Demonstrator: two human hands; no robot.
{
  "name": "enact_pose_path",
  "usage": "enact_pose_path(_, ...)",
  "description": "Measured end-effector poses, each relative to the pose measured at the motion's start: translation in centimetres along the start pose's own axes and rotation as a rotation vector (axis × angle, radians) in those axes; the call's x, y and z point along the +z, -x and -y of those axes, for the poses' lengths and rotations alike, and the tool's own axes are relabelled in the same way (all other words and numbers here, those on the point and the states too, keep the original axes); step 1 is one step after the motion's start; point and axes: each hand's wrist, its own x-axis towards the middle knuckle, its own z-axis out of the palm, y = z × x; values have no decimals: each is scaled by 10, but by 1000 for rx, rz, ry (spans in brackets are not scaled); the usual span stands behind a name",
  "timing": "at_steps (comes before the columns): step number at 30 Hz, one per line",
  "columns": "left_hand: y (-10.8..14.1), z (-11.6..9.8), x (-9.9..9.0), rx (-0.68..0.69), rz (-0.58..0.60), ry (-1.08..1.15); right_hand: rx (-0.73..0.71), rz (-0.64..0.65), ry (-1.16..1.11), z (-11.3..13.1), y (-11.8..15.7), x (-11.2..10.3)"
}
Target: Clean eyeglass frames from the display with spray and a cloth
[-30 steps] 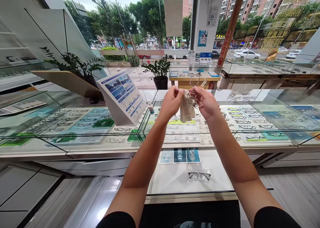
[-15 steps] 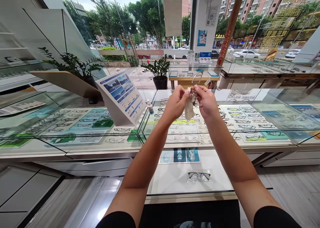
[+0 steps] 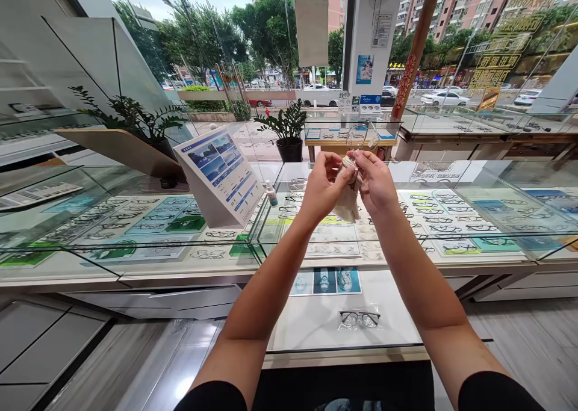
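Over the glass display counter, my left hand (image 3: pixel 326 185) is closed on a cream cleaning cloth (image 3: pixel 347 205) that hangs down below the fingers. Close beside it, my right hand (image 3: pixel 377 183) pinches a thin-framed pair of eyeglasses (image 3: pixel 356 135), part of which rises above the fingertips. The cloth covers the lower part of these glasses, so that part is hidden. Nearer to me, a dark-framed pair of glasses (image 3: pixel 360 319) lies on a clear plastic wrapper on the white counter shelf (image 3: pixel 311 327).
Rows of spectacle frames lie inside the glass display case (image 3: pixel 451 218). On its top, left of my hands, stand a tent-shaped information board (image 3: pixel 226 176) and a small spray bottle (image 3: pixel 271 193). A potted plant (image 3: pixel 289 131) stands behind, by the window.
My left hand has shifted slightly right with the cloth, which now wraps over more of the glasses. The glasses have tilted a little; my right hand still pinches them.
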Motion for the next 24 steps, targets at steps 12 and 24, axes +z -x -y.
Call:
enact_pose_path(12, -8, 6, -14, -254, 339, 283, 99, 160, -1, 6, 3, 0)
enact_pose_path(24, -5, -5, -19, -324, 394, 339, 75, 169, 14, 3, 1, -2)
